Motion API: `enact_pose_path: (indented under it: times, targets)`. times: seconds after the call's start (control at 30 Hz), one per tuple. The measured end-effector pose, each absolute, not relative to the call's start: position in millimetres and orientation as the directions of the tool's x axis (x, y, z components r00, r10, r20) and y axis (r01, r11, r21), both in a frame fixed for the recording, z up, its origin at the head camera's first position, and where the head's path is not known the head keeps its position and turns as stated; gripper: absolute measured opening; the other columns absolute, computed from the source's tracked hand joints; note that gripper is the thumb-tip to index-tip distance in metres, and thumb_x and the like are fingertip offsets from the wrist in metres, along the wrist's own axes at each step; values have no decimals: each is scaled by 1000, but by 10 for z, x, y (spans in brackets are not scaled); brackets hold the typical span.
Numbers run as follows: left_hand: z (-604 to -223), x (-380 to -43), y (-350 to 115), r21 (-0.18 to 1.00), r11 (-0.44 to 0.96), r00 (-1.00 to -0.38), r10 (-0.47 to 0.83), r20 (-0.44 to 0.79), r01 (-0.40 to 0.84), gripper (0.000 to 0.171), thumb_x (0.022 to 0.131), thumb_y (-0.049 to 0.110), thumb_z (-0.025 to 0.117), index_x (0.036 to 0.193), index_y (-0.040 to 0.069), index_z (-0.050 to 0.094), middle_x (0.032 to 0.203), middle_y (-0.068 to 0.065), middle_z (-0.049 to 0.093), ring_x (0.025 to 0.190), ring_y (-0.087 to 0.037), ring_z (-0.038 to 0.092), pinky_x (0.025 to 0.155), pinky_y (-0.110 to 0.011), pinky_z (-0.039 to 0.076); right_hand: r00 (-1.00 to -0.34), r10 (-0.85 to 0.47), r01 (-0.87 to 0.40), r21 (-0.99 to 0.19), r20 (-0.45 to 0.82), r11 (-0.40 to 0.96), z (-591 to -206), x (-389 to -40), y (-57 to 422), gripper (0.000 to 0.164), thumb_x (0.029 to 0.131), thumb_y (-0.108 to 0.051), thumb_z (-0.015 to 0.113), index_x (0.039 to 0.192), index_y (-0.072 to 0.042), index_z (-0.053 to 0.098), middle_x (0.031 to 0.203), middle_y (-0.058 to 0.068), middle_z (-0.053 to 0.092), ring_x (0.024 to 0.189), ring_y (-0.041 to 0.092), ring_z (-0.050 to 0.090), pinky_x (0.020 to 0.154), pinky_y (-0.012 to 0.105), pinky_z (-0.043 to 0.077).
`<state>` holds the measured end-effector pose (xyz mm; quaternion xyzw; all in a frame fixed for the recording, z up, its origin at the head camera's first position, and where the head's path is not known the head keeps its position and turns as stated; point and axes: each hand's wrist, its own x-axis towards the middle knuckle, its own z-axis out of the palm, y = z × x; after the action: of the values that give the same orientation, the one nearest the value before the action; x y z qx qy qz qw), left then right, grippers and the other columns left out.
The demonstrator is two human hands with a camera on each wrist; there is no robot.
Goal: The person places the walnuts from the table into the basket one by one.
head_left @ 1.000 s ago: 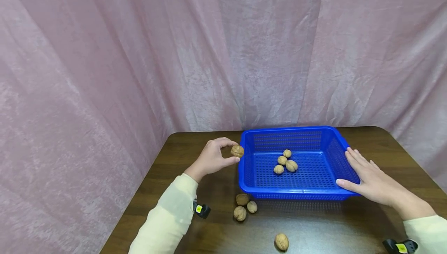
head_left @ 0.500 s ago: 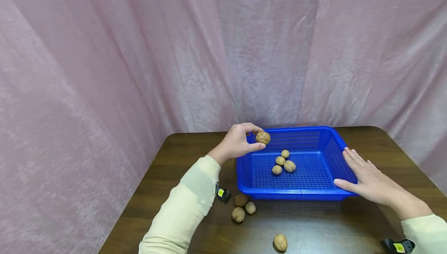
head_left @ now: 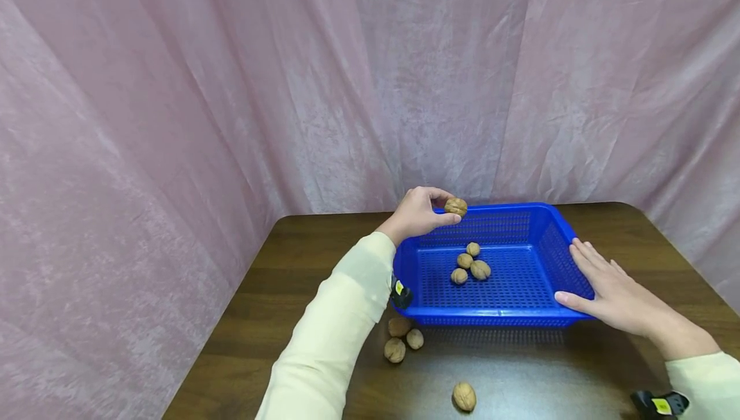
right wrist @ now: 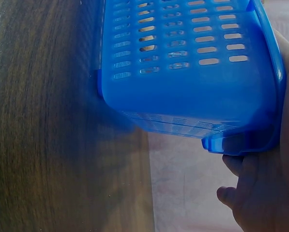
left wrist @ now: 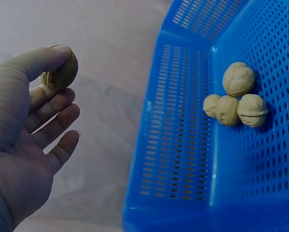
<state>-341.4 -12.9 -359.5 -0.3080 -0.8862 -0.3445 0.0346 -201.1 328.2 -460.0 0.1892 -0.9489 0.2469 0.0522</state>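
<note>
Head view: left grip [head_left: 419, 213] pinches walnut [head_left: 457, 207]; long axis roughly sideways.

Left arm [head_left: 335, 323] is being held outstretched, forward and toward the right. Left hand [head_left: 417, 213] is being held raised, a pinch being formed by thumb [left wrist: 43, 62] and index finger [left wrist: 38, 94]; the other three fingers [left wrist: 61, 119] are being held apart, slightly bent. Right forearm [head_left: 685, 341] is being angled forward and inward. Right hand [head_left: 615, 297] is being held with fingers nearly straight, thumb being spread from them.
</note>
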Motion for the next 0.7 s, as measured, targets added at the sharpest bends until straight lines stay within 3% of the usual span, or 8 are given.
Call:
enact_pose_path:
  times: [0.37,0.7]
  targets:
    - [-4006,-3648,78,705,621,-924,358,134,343,38,80,37,78,110,13,73,90,8,64,82,-8,59,72,-24,49,-920,-329,-392,-457,215,798,-4648,-1902,3298,94,92,-44,62,151,5,8,158,22,2,145,30,-10,110,58,-11]
    - [-4418,-3645,10,760,610,-954,297,44,225,33,79,31,80,104,12,74,85,6,64,78,-10,58,71,-26,49,-918,-326,-396,-465,227,792,-4682,-1862,3240,94,91,-44,63,151,5,10,158,23,4,146,30,-8,111,57,-8]
